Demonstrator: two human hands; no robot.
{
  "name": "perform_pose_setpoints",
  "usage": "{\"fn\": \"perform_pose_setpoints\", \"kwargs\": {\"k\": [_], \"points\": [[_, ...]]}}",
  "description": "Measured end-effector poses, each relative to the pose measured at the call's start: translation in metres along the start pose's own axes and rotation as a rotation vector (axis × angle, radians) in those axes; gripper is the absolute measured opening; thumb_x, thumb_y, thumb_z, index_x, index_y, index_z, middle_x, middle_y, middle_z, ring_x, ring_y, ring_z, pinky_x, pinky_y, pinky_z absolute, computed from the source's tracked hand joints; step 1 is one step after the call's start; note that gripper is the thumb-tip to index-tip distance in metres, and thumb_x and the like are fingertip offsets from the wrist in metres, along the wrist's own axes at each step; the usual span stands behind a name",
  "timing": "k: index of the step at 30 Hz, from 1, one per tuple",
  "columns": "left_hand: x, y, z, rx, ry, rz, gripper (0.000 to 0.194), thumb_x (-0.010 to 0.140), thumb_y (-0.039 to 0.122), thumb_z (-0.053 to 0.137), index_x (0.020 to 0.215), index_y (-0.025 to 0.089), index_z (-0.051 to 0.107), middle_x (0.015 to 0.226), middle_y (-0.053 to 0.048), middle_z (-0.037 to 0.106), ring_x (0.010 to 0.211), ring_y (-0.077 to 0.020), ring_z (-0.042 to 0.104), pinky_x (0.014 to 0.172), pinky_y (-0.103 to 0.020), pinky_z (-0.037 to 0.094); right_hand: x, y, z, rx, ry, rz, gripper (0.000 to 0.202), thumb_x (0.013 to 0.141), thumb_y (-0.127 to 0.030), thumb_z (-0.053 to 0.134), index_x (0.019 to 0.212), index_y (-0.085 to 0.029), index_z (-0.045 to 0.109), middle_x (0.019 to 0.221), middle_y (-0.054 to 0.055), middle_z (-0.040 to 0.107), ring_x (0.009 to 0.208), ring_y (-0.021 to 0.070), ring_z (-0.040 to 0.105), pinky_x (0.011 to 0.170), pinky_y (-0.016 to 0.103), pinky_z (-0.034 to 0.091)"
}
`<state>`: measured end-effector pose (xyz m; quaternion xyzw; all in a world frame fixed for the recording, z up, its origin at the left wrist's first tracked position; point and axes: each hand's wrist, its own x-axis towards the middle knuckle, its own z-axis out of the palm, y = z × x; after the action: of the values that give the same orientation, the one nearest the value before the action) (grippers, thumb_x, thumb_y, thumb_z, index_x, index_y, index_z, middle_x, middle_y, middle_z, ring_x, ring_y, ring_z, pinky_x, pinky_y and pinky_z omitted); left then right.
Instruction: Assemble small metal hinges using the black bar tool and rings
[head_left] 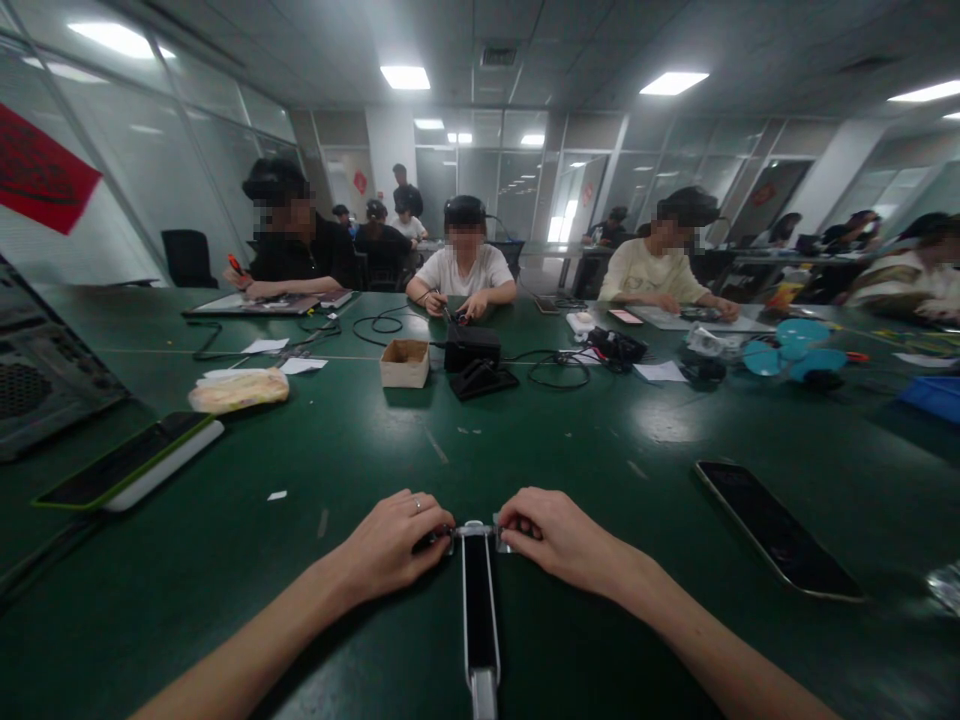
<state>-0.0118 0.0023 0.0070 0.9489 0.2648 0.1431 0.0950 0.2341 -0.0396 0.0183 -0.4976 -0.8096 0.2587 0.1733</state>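
A long white-and-black device (481, 610) lies on the green table (360, 450), pointing away from me, with a narrow crosspiece at its far end. My left hand (409, 535) is closed at the left end of that crosspiece, its fingertips pinching a small part I cannot make out. On the other side my right hand (544, 535) is closed too, fingers curled at a small shiny clear piece (505, 540) by the crosspiece's right end. Both hands rest low, close to the tabletop.
A phone (776, 530) lies at the right, a green-edged device (131, 460) at the left. Farther back stand a cardboard box (405, 363), a black box (472, 347), cables and a blue fan (795, 350). Several people sit across the table.
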Motion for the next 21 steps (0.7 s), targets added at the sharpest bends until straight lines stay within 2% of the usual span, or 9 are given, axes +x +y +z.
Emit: {"fn": "perform_pose_setpoints", "kwargs": {"k": [7,13,17,21], "points": [[-0.0001,0.0001,0.0002,-0.008,0.014,0.010,0.016,0.087,0.018,0.047,0.096,0.017,0.061,0.087,-0.004,0.065,0.075,-0.0154,0.057,0.066,-0.026,0.040,-0.0006,0.0056,-0.0007,-0.024,-0.045,-0.052,0.022,0.095,-0.025,0.044,0.100,-0.018,0.063,0.094,0.005,0.062,0.087,0.0159,0.057,0.079,0.030,0.046],[-0.0007,-0.0013,0.0008,0.006,0.010,0.006,0.015,0.087,0.017,0.050,0.097,0.018,0.061,0.086,-0.004,0.064,0.074,-0.0158,0.058,0.066,-0.027,0.040,0.0024,0.0068,0.0016,0.037,-0.032,0.016,0.016,0.093,-0.025,0.048,0.097,-0.017,0.061,0.094,0.003,0.061,0.083,0.0151,0.058,0.074,0.028,0.047],[-0.0003,-0.0010,0.0004,0.003,-0.008,-0.003,0.015,0.087,0.018,0.050,0.098,0.018,0.061,0.088,-0.004,0.065,0.075,-0.0160,0.058,0.066,-0.027,0.040,0.0009,0.0077,-0.0026,0.040,-0.054,-0.004,0.018,0.094,-0.024,0.046,0.096,-0.018,0.062,0.094,0.003,0.061,0.083,0.0145,0.058,0.074,0.027,0.046],[0.0008,0.0006,-0.0013,0.011,-0.018,-0.006,0.015,0.088,0.017,0.050,0.098,0.017,0.061,0.086,-0.005,0.065,0.074,-0.0164,0.058,0.065,-0.027,0.040,-0.0030,0.0092,-0.0081,0.040,-0.078,0.024,0.014,0.087,-0.031,0.058,0.093,-0.019,0.063,0.089,0.001,0.061,0.075,0.0134,0.057,0.066,0.025,0.045]]}}
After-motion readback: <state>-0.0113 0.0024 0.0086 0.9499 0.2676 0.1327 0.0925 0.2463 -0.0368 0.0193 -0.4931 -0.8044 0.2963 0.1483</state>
